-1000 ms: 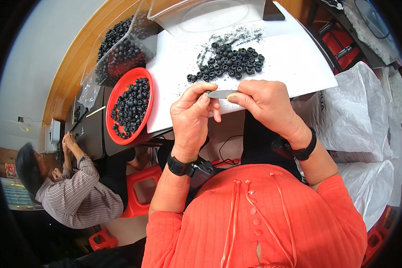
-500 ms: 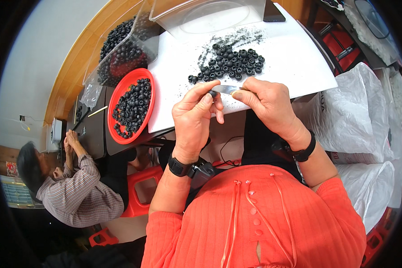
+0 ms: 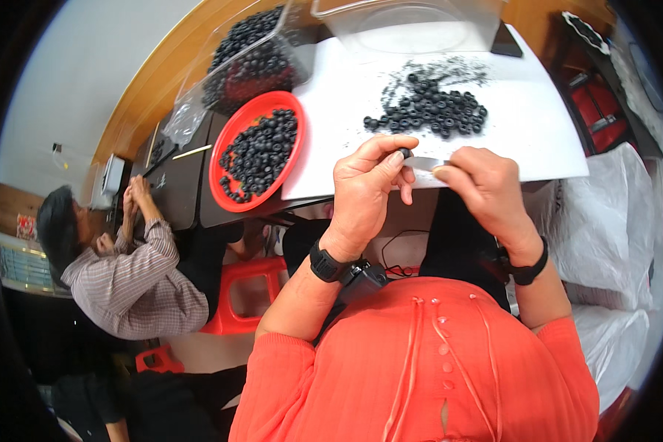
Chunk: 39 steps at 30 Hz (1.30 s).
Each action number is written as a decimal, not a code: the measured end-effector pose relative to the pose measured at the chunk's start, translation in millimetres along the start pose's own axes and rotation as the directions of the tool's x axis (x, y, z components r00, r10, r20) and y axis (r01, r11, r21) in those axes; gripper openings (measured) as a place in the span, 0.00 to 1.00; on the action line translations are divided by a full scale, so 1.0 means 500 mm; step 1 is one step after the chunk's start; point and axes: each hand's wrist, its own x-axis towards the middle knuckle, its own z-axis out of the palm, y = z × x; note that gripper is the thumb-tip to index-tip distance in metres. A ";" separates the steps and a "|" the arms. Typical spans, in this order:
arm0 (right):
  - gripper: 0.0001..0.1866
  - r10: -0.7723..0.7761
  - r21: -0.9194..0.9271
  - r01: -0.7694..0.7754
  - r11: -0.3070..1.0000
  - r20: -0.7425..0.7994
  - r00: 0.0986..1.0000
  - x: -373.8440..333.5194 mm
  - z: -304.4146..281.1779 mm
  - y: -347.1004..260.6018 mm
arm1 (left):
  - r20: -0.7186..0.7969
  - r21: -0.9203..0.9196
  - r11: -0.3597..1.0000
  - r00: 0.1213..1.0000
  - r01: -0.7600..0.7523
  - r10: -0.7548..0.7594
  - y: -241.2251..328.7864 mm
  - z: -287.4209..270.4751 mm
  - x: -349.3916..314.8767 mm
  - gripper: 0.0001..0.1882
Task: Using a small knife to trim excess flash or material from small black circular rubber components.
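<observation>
Between the thumb and index finger of my left hand (image 3: 365, 188) is a small round black bead-like piece (image 3: 405, 153), mostly covered by the fingertips. My right hand (image 3: 486, 184) is closed on a small knife (image 3: 424, 163); its handle is hidden in the grip. The flat metal blade points left, its tip at or very near the black piece. Both hands are raised over the near edge of a white board (image 3: 538, 125). Beyond them on the board lies a pile of black pieces with holes (image 3: 438, 110), with dark shavings (image 3: 449, 71) scattered behind it.
Left of the board, a red basin (image 3: 216, 175) holds many black pieces. Behind it stands a clear bin (image 3: 302, 62) full of them; another clear bin (image 3: 412, 33) is at the back. White plastic bags (image 3: 604, 221) stand right. A person in a striped shirt (image 3: 140, 280) sits left.
The whole view has swung, so the table and both hands appear farther right. My grip on the black piece and the knife is unchanged, with the blade still at the piece.
</observation>
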 end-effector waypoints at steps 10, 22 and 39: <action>0.13 0.237 0.468 -0.234 0.852 0.053 0.970 -0.010 -0.020 0.025 | -0.229 0.906 0.423 0.853 0.010 0.470 0.246 -0.197 0.007 0.19; 0.13 0.240 0.499 -0.220 0.838 0.024 0.970 -0.017 -0.024 0.027 | 0.264 0.940 0.088 0.867 -0.330 0.423 0.000 -0.043 0.085 0.07; 0.14 0.183 0.494 -0.133 0.859 -0.055 0.981 -0.026 -0.011 0.045 | 0.347 0.933 -0.033 0.870 -0.359 0.350 0.008 -0.026 0.063 0.05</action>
